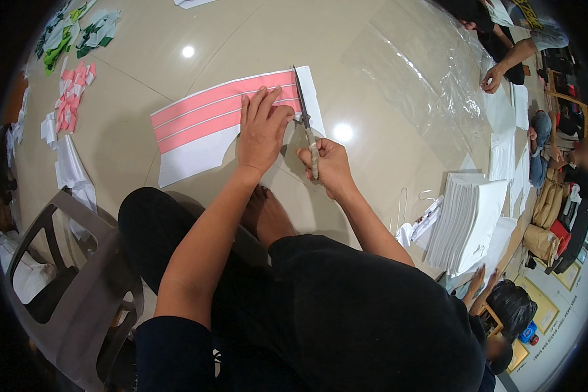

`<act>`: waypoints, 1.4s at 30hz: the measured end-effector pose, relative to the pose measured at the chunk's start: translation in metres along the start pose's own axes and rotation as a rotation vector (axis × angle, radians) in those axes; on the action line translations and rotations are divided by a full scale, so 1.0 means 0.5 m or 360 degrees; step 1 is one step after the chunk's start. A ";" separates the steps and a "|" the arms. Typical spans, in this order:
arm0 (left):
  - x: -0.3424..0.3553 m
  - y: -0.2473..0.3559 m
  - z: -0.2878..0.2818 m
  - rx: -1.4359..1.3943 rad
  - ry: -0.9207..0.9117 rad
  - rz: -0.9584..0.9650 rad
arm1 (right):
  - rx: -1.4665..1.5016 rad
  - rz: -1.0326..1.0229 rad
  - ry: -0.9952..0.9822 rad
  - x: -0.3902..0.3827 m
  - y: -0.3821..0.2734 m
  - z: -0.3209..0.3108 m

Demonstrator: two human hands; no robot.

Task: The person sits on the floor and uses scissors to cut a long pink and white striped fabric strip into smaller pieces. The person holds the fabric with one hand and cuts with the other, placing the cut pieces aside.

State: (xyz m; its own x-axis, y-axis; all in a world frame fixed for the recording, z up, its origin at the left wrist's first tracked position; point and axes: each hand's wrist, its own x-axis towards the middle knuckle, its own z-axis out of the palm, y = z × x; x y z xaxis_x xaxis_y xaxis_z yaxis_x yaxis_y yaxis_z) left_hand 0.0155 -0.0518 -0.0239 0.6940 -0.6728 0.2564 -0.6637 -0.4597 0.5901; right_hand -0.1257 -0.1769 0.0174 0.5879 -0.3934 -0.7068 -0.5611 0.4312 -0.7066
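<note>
A sheet with pink bands and thin white lines point(196, 119) lies on the floor in front of me, its lower part white. I cannot tell whether it is cloth or paper. My left hand point(261, 134) rests on it with the fingers stretched out, near its right end. My right hand point(330, 163) is closed around the wrapped handles of a pair of scissors point(309, 134). The dark blades point away from me along the border between the pink bands and a white strip point(312, 95) at the right end. The lower blade is partly hidden.
Pink scraps point(74, 95) and green scraps point(98, 32) lie at the far left. A grey plastic chair point(78, 307) stands at my left. On the right are clear plastic sheeting point(418, 85) and a stack of white sheets point(467, 222). Other people sit along the right side.
</note>
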 end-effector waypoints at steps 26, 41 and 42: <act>0.002 0.011 -0.012 0.0006 -0.0082 0.0040 | -0.0087 0.0005 0.0181 0.010 0.006 -0.039; -0.024 0.000 -0.095 0.0414 0.0091 -0.0418 | -0.0895 0.0204 0.1247 -0.382 0.549 -0.321; -0.011 0.001 -0.070 0.0430 0.0008 -0.0447 | -0.0877 0.0185 0.1391 -0.435 0.580 -0.338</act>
State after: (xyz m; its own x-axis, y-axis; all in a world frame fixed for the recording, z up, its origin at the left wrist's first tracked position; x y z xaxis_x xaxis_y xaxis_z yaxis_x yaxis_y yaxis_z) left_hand 0.0212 -0.0281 0.0019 0.8602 -0.4962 0.1178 -0.4965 -0.7622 0.4153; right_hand -0.5148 -0.1034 -0.0394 0.0089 -0.9194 -0.3933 -0.9050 0.1599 -0.3942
